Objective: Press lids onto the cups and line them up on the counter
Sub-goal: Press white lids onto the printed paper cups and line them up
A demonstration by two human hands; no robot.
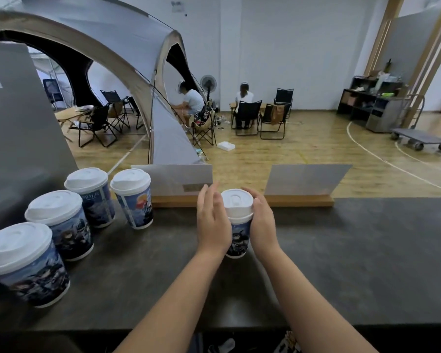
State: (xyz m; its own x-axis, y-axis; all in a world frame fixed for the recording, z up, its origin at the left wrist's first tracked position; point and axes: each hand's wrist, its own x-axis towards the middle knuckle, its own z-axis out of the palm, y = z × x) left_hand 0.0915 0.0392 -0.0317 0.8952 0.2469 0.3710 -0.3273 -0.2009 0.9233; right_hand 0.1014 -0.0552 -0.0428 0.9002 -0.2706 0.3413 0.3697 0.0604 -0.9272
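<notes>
Between the two bare hands, at the middle of the dark grey counter (341, 263), stood a printed blue paper cup (238, 240) capped by a white plastic dome lid (237, 202). The right hand (261, 220) was curled round the cup's right side just under the lid rim, grasping it. The left hand (211, 222) lay against the cup's left side with its fingers nearly straight and raised beside the lid, blurred; it touched rather than clenched. The cup was upright, its base on the counter.

To the left stood four more lidded cups of the same print, well apart from the held one: a far pair side by side, one at the back left (92, 200) and one at the back right (135, 200), then a middle cup (61, 225), then the nearest cup (26, 263) at the frame's left edge. All four were upright with lids seated.

Behind the held cup ran a pale wooden base strip (298, 201) carrying two grey upright panels (306, 179). Beyond lay a wooden gym floor (290, 154), a grey tent (127, 72), black folding chairs (247, 115) and two seated people (243, 96).
</notes>
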